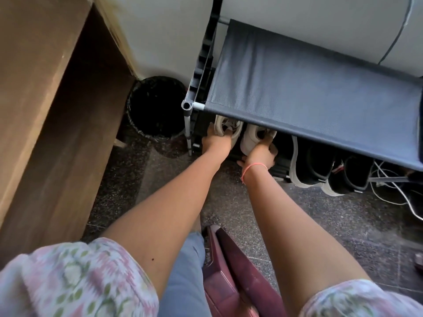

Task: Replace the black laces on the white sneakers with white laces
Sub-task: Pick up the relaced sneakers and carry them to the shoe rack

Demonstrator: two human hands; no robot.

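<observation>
From the head camera I looked down along both bare arms, which reached toward the lower tier of a shoe rack (309,88) with a grey fabric shelf. The left hand (216,144) had its fingers curled over the rim of the left white sneaker (226,128), gripping it at the opening. The right hand (261,154) gripped the right white sneaker (251,138) the same way, fingers hooked over its edge and the thumb low beside the sole; a pink string bracelet (254,168) circled that wrist. Both sneakers sat side by side under the shelf's front edge, at the rack's left end, partly hidden by the fabric (I could not make out the laces from here). Just right of them stood a pair of black shoes (320,168) with pale soles, and white cables (393,191) trailed on the dark speckled floor (297,213) beyond. A black bin (158,106) stood left of the rack, against the wall, next to a brown wooden cabinet (45,99). Near my view's bottom edge lay a maroon object (231,271) I could not identify.
</observation>
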